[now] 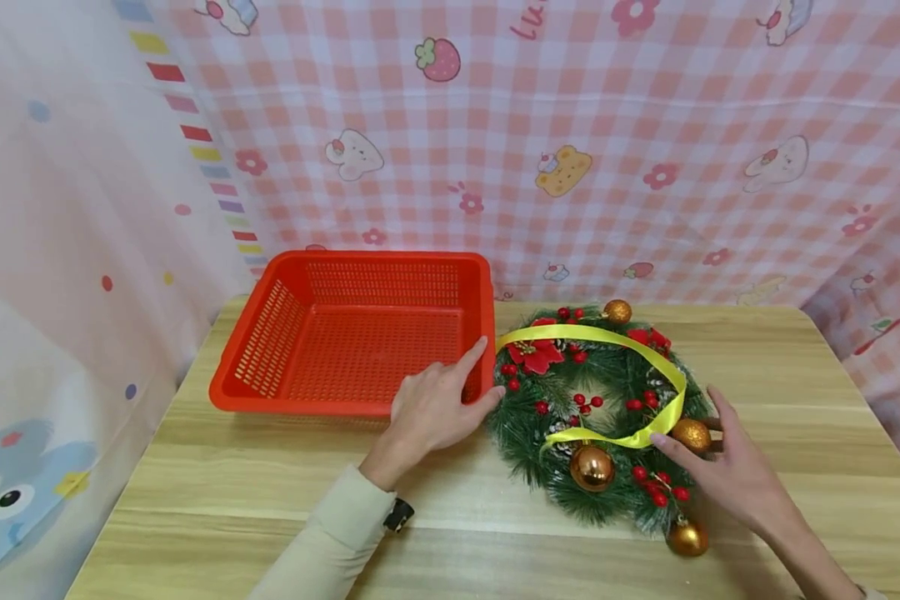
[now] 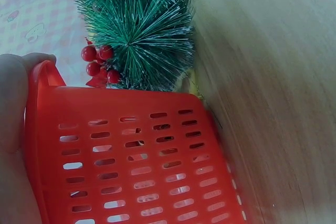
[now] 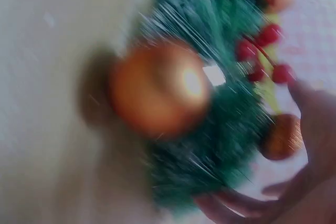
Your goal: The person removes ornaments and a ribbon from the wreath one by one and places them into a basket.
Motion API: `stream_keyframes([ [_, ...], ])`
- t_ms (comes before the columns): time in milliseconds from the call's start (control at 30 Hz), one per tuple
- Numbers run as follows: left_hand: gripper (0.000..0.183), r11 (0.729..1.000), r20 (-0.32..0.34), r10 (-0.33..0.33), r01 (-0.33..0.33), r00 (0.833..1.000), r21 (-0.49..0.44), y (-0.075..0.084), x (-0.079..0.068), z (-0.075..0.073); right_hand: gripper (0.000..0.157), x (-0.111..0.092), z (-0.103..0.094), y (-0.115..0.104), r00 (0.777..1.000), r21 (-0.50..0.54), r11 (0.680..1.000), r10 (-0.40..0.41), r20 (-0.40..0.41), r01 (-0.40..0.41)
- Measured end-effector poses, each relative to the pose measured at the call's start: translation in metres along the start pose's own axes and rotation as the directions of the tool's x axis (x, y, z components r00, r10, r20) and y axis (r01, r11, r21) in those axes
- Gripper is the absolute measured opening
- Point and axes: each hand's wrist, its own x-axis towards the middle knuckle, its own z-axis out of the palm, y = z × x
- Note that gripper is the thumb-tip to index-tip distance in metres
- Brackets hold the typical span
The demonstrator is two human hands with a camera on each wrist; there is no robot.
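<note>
My left hand (image 1: 431,404) lies over the front right corner of a red plastic basket (image 1: 225,398), index finger straight along the right rim and thumb spread outside it. The left wrist view shows the basket's slotted side (image 2: 126,145) close up, with the hand at its rim. Beside the basket lies a green Christmas wreath (image 1: 521,433) with red berries, red flowers and gold balls. A yellow ribbon (image 1: 675,408) loops across it. My right hand (image 1: 738,479) reaches round a glittery gold ball (image 1: 692,435) at the wreath's right, fingers spread, thumb tip at the ribbon.
Wood-patterned table (image 1: 450,550) carries both things. A pink checked cloth (image 1: 450,167) hangs behind it, and a pale patterned cloth (image 1: 82,208) hangs at the left. Shiny gold ball (image 1: 592,468) and another gold ball (image 1: 687,537) sit along the wreath's near side.
</note>
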Motion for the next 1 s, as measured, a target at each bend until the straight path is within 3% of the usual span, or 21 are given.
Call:
stream_keyframes([
  [100, 0.073, 1.0, 0.001, 0.003, -0.003, 1.0, -0.002, 0.0, 0.0, 0.0, 0.094, 0.002, -0.016, 0.0, 0.999, -0.007, 1.0, 0.007, 0.033, -0.006],
  [200, 0.072, 1.0, 0.002, -0.002, 0.002, 1.0, 0.001, 0.0, 0.001, 0.0, 0.082, 0.011, -0.034, 0.0, 1.0, -0.009, 1.0, -0.023, 0.011, 0.023],
  [300, 0.072, 1.0, 0.002, -0.007, 0.007, 1.0, 0.0, 0.0, 0.001, -0.001, 0.074, 0.026, -0.051, 0.003, 0.996, 0.01, 0.996, -0.088, 0.023, 0.088],
  [433, 0.072, 1.0, 0.006, -0.003, 0.003, 1.0, -0.003, 0.0, 0.0, -0.001, 0.071, 0.047, -0.068, 0.01, 0.973, 0.068, 0.98, -0.196, 0.118, 0.189],
  [667, 0.072, 1.0, 0.016, -0.008, 0.008, 1.0, 0.0, -0.001, 0.0, -0.001, 0.076, 0.084, -0.062, 0.011, 0.92, 0.112, 0.951, -0.308, 0.242, 0.288],
  [867, 0.072, 1.0, 0.014, -0.007, 0.007, 1.0, -0.001, -0.001, 0.0, -0.001, 0.077, 0.108, -0.048, 0.009, 0.894, 0.102, 0.947, -0.322, 0.312, 0.306],
  [1000, 0.071, 1.0, 0.007, 0.009, -0.009, 1.0, -0.008, -0.001, 0.0, -0.001, 0.078, 0.117, -0.043, 0.011, 0.888, 0.077, 0.949, -0.313, 0.336, 0.305],
])
